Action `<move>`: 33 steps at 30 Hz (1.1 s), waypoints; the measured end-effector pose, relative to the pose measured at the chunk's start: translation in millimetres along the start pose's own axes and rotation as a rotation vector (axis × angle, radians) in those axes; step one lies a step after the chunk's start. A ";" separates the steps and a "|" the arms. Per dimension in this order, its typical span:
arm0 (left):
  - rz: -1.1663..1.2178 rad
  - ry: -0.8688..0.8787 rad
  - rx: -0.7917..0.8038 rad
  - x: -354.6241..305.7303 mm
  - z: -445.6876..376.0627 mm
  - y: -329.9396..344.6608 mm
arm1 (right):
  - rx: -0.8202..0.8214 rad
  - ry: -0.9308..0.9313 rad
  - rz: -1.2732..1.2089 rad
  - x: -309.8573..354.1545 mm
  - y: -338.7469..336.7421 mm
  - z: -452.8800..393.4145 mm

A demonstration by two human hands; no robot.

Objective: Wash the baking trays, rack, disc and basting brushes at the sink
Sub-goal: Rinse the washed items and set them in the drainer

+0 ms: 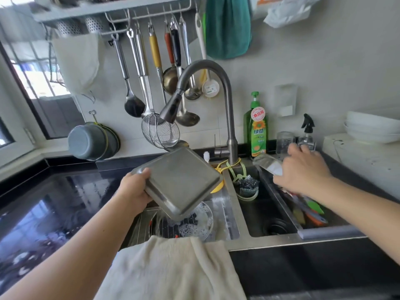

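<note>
**Tray held tilted over left basin**

Left hand (135, 190) grips 1 metal baking tray (179, 180) by its left edge, underside up, tilted, lower corner over the left basin below the faucet head (172, 109). Soapy disc (200, 221) and wire rack (145, 224) lie in that basin. Right hand (303, 169) reaches toward the back right counter, fingers blurred, grip cannot be told. Brushes (309, 213) lie in the right-side tray (333, 232). Cream towel (171, 267) drapes over the sink front.

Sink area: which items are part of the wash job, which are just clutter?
Job:
baking tray, held by left hand
rack in left basin
soapy disc
right hand

Clutter:
towel
hanging ladles
stacked bowls
spray bottle
</note>
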State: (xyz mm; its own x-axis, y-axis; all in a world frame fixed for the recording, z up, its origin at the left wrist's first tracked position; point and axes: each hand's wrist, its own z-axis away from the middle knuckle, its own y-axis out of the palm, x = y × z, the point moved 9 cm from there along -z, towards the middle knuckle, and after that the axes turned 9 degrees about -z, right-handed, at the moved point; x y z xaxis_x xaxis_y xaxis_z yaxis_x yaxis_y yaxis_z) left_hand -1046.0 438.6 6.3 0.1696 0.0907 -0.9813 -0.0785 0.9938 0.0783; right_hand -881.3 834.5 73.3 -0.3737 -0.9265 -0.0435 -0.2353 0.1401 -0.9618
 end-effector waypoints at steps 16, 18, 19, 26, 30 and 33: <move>-0.015 -0.118 -0.290 6.3 -22.0 -26.8 | 0.227 -0.018 0.114 37.8 47.0 2.9; -0.033 -0.096 -0.275 -0.6 -35.3 -40.1 | 0.292 -0.012 0.191 53.3 58.0 -6.6; -0.042 -0.084 -0.289 -1.6 -43.7 -48.2 | 0.299 -0.009 0.187 63.1 57.3 -17.6; 0.043 -0.064 -0.381 22.0 -95.7 -71.6 | 0.195 -0.031 -0.378 163.0 55.8 -144.9; 0.037 -0.099 -0.414 30.5 -121.5 -90.7 | 0.174 0.065 -0.495 176.1 67.9 -199.7; -0.016 -0.105 -0.432 30.3 -137.8 -109.3 | 0.255 0.095 -0.411 184.8 86.3 -212.4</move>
State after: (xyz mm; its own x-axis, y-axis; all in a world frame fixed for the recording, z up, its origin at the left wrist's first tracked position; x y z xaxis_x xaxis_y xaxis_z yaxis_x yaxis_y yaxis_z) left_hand -1167.7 323.9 -56.2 0.2714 0.1036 -0.9569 -0.4748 0.8792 -0.0395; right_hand -1161.2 749.5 39.7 -0.3788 -0.8495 0.3673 -0.1577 -0.3318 -0.9301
